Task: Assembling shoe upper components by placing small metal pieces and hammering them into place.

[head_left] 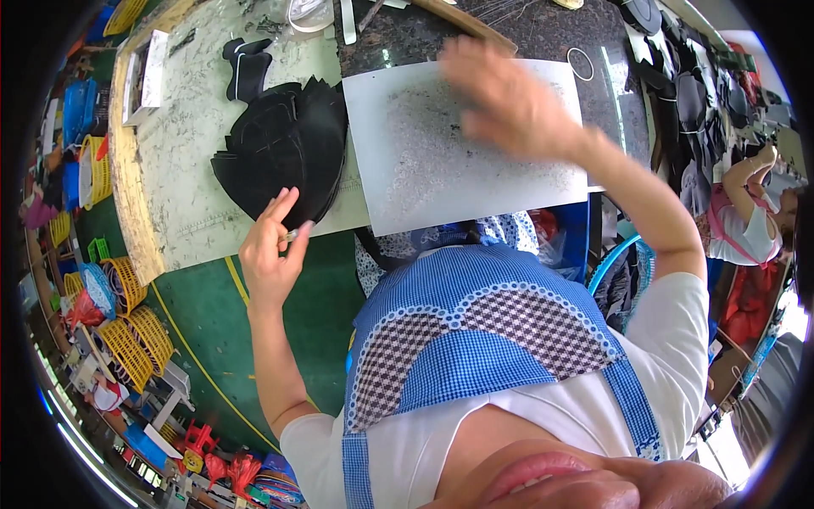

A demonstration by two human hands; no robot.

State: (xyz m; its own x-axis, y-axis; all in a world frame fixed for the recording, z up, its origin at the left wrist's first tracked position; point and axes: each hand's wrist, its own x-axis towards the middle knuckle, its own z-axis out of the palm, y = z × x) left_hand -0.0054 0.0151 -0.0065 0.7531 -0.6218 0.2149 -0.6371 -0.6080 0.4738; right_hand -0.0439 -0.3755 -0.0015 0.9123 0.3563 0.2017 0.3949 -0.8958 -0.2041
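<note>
The person stands at a worn, pale worktable [182, 161], wearing a blue checked apron [475, 339] over a white shirt. Their left hand [271, 246] is raised just off the near edge of the table, fingers loosely curled, with the thumb and forefinger pinched on a small pale object [292, 236] too tiny to make out. Right beside that hand, a little farther onto the table, lies a fanned stack of black cut pieces [284, 153], overlapping like petals, its right edge resting on a white cutting board [449, 161] speckled with grey marks. The right hand [509, 106] hovers over the far right part of that board, blurred, fingers spread and open with nothing visibly held in it. Beyond the board is a dark stone slab [526, 34] with a thin ring [581, 64] lying on it. On the left, yellow wire baskets [127, 331] stand on the green floor [254, 314]. On the far right another person in a white top [746, 229] sits near hanging dark pieces.
</note>
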